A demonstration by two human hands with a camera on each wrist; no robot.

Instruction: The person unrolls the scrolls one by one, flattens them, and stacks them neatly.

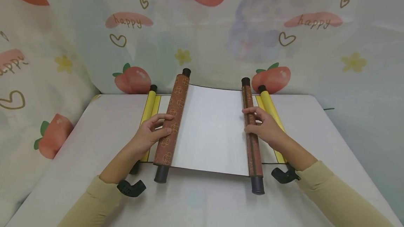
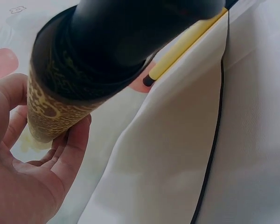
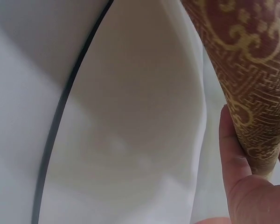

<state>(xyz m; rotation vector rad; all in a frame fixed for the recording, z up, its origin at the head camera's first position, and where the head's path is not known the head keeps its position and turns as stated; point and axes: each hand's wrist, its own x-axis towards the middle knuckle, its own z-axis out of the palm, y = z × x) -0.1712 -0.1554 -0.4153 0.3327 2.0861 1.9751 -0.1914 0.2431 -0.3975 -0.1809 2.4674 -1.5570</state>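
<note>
A partly unrolled red-brown scroll [image 1: 168, 143] with gold patterning is held up by both hands, its white paper [image 1: 214, 132] spanning between two rollers. My left hand [image 1: 148, 134] grips the thicker left roll, fingers and thumb curled around it. Around the thinner right roller [image 1: 254, 160], my right hand [image 1: 263, 127] curls its fingers and thumb. Black knobs cap the roller ends; one knob [image 2: 112, 37] looms close in the left wrist view. Behind and under this scroll lies a second scroll with yellow rollers [image 1: 148, 109], its middle hidden by the raised one.
A white-covered table [image 1: 205, 206] carries the yellow scroll. Behind it hangs a pale backdrop [image 1: 205, 55] printed with peaches, hearts and flowers. Black curved wrist pieces [image 1: 132, 188] sit at both sleeve cuffs.
</note>
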